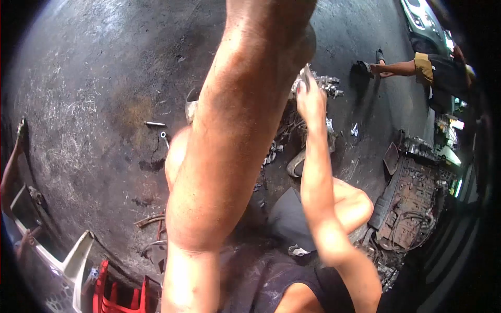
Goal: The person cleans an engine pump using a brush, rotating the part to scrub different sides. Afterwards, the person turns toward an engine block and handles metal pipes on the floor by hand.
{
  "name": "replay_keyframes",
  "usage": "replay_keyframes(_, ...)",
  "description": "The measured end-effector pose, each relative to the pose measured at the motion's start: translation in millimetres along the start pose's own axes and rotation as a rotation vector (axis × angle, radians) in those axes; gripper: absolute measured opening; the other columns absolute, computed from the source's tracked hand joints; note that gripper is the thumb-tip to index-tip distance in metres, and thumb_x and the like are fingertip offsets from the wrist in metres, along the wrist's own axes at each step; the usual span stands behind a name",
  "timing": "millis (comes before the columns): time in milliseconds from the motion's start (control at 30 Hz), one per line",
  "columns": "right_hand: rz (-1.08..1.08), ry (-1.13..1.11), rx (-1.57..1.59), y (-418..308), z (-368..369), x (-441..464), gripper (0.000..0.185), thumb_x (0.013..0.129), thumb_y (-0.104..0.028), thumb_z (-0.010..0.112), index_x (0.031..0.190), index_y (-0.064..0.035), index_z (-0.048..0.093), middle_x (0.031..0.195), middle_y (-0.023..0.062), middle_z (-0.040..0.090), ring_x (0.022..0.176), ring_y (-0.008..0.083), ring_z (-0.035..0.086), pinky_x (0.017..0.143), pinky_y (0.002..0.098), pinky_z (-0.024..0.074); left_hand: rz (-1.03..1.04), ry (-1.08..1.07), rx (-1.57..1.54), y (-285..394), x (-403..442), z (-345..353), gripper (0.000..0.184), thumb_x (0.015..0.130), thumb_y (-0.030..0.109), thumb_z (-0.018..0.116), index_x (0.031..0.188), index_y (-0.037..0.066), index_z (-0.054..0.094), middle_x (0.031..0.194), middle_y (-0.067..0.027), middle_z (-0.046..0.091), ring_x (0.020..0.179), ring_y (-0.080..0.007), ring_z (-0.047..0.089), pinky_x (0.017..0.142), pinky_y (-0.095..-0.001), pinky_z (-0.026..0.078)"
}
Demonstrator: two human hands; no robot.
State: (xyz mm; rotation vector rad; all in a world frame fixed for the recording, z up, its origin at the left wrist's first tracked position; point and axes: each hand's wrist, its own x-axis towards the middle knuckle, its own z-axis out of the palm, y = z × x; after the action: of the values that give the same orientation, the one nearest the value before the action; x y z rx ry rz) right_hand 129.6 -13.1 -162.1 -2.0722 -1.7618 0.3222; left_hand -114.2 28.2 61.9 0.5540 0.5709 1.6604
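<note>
My left arm (229, 130) rises large and close to the camera through the middle of the view. Its hand lies beyond the top edge, so its fingers do not show. Farther right, my right hand (312, 101) has its fingers closed around a grey metal tool (306, 77), whose exact kind I cannot make out. Beside that hand sits a silvery machined metal part (327, 85) on the floor. My left arm hides much of the area around it.
On the dark stained floor (94, 104) lie a ring-ended wrench (164, 136) and a short metal bar (155, 124). A greasy engine block (412, 208) rests at right. Another person's leg (399, 69) shows beyond. A red plastic chair (117, 302) and a white car panel (78, 255) stand lower left.
</note>
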Motion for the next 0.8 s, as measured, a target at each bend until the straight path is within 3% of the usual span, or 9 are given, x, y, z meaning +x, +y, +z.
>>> replay_keyframes(100,-0.004,-0.108,-0.007,11.4,31.8,-50.3,0.055,0.093,-0.004,0.057,0.146,-0.0146,0.048,0.089,0.0262,0.068,0.09,0.0413,0.069,0.085,0.0477,0.0556,0.019,-0.01,-0.019,2.8,5.3,1.4,0.029,0.089,0.02,0.052,0.109,0.001,0.058,0.101,-0.0121,0.06,0.092,-0.0207,0.054,0.085,-0.0324,0.041)
replay_keyframes(133,-0.198,0.113,-0.048,24.2,69.3,-43.6,0.045,0.095,-0.009,0.057,0.139,-0.012,0.054,0.09,0.0264,0.068,0.088,0.0419,0.069,0.084,0.0492,0.0553,0.015,-0.017,-0.015,2.7,3.7,2.7,0.029,0.089,0.02,0.052,0.109,0.001,0.057,0.101,-0.0122,0.06,0.093,-0.0208,0.054,0.085,-0.0324,0.041)
replay_keyframes(200,0.074,-0.153,-0.201,30.8,80.2,1.2,0.033,0.096,-0.015,0.056,0.129,-0.0093,0.06,0.089,0.0263,0.068,0.085,0.0436,0.069,0.082,0.0514,0.0543,0.005,-0.013,0.019,5.0,-1.0,4.8,0.029,0.09,0.02,0.05,0.109,0.0,0.057,0.101,-0.0133,0.06,0.093,-0.0215,0.054,0.086,-0.033,0.042)
replay_keyframes(300,0.04,-0.085,-0.14,-10.5,26.0,5.7,0.03,0.097,-0.019,0.055,0.122,-0.0014,0.06,0.082,0.0247,0.068,0.08,0.042,0.069,0.069,0.0486,0.0557,-0.043,0.026,0.139,5.9,-9.5,12.5,0.03,0.091,0.021,0.047,0.108,-0.001,0.056,0.101,-0.0153,0.059,0.094,-0.0228,0.053,0.086,-0.0343,0.042)
replay_keyframes(433,0.099,-0.123,0.002,-34.5,11.6,-67.5,0.043,0.096,-0.009,0.055,0.138,-0.0002,0.051,0.096,0.0336,0.065,0.087,0.0425,0.07,0.084,0.0429,0.0594,-0.041,0.038,0.122,-10.4,-14.2,-4.3,0.029,0.091,0.021,0.047,0.108,-0.001,0.056,0.101,-0.0151,0.059,0.094,-0.0227,0.053,0.086,-0.0341,0.042)
replay_keyframes(467,-0.155,0.026,0.026,-0.8,55.3,-61.3,0.043,0.095,-0.009,0.056,0.138,-0.0044,0.053,0.094,0.0328,0.066,0.087,0.0423,0.07,0.081,0.0444,0.059,-0.042,0.038,0.126,-13.4,-16.3,-9.2,0.029,0.091,0.021,0.048,0.108,-0.001,0.057,0.101,-0.015,0.059,0.094,-0.0226,0.053,0.086,-0.0341,0.042)
replay_keyframes(600,0.036,-0.286,-0.021,16.3,93.2,32.1,0.04,0.096,-0.019,0.055,0.136,-0.0138,0.055,0.091,0.026,0.069,0.087,0.0424,0.07,0.079,0.051,0.0554,-0.07,0.049,0.184,-22.7,-24.2,-18.6,0.029,0.091,0.02,0.048,0.108,-0.001,0.057,0.101,-0.0147,0.059,0.093,-0.0225,0.053,0.086,-0.034,0.042)
replay_keyframes(733,0.029,-0.029,0.233,-33.2,-6.4,-13.3,0.042,0.097,-0.019,0.057,0.137,-0.0067,0.054,0.121,0.0223,0.066,0.108,0.038,0.067,0.094,0.0454,0.0529,-0.097,0.073,0.23,-34.1,-30.1,-32.2,0.028,0.091,0.02,0.048,0.108,-0.001,0.057,0.101,-0.0145,0.059,0.093,-0.0223,0.053,0.086,-0.0339,0.042)
replay_keyframes(800,-0.102,0.035,0.185,-3.9,-20.1,-61.1,0.042,0.097,-0.015,0.059,0.138,-0.0048,0.053,0.116,0.0227,0.068,0.11,0.0349,0.066,0.094,0.0411,0.0521,-0.115,0.082,0.251,-41.5,-34.2,-41.6,0.028,0.091,0.02,0.048,0.108,-0.001,0.057,0.101,-0.0143,0.059,0.093,-0.0222,0.053,0.085,-0.0338,0.042)
